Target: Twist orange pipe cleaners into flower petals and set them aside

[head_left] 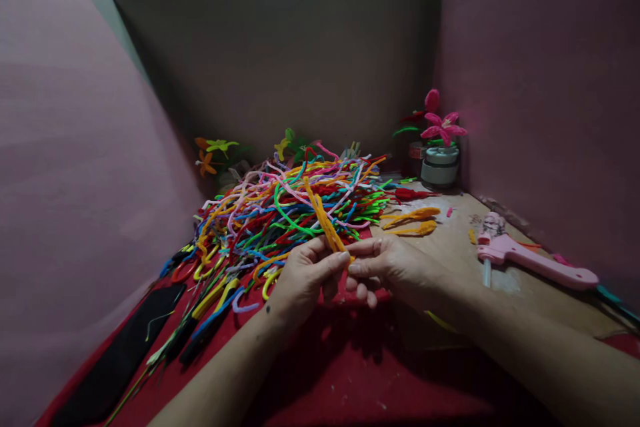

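Both hands meet in the middle of the view, above the red cloth. My left hand [313, 270] pinches the lower part of a bent orange pipe cleaner [323, 213], whose folded strands point up and to the left. At its lower end, the fingertips of my right hand [383, 263] are closed on the same piece. The exact grip there is partly hidden by the fingers. Behind the hands lies a big heap of pipe cleaners [260, 213] in many colours. Folded orange pipe-cleaner pieces [413, 221] rest on the board to the right.
A pink glue gun [540, 263] lies on the brown board [460, 310] at right. Pink pipe-cleaner flowers [443, 127] stand in a jar [440, 168] behind it. Scissors with yellow handles [217, 297] and a black flat object [120, 353] lie on the red cloth [320, 373].
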`<action>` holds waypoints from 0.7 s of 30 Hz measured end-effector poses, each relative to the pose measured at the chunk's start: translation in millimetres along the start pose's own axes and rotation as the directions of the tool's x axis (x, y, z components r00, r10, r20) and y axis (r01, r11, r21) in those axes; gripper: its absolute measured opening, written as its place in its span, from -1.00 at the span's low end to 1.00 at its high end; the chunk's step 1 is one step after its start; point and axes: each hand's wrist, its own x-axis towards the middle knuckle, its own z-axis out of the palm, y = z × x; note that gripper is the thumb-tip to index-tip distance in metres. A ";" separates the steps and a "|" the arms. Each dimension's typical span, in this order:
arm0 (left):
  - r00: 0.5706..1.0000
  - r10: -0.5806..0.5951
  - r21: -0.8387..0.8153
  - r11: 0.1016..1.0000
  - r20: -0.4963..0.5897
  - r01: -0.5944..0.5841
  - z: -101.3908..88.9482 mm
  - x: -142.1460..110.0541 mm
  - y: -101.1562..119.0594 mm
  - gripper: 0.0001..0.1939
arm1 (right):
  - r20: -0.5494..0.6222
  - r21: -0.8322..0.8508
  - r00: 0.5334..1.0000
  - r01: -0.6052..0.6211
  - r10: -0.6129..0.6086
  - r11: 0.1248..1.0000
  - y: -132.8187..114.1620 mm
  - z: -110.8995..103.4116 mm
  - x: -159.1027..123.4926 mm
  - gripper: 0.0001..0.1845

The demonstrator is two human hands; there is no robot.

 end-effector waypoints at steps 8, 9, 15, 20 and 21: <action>0.999 -0.028 0.018 0.999 -0.040 0.028 -1.3 1.8 2.1 -0.74 | -0.207 -0.190 0.977 0.009 -0.049 0.982 -5.7 8.9 -1.2 -0.87; 0.999 -0.023 0.047 0.999 -0.033 0.025 -1.1 1.8 2.2 -0.74 | -0.202 -0.214 0.978 0.006 -0.050 0.977 -5.7 9.2 -1.0 -0.88; 0.998 0.002 0.141 0.990 -0.066 0.007 0.0 0.6 3.0 -0.77 | -0.113 -0.097 0.993 -0.030 0.019 0.995 -4.1 2.9 -1.7 -0.85; 0.998 0.006 0.175 0.985 -0.059 0.004 2.2 -2.2 6.6 -0.74 | -0.144 0.131 0.987 -0.052 0.071 0.990 -3.0 -1.4 -2.1 -0.86; 0.998 0.010 0.167 0.986 -0.060 0.000 2.9 -2.7 6.8 -0.75 | -0.173 0.166 0.982 -0.048 0.077 0.985 -2.0 -1.6 -1.5 -0.85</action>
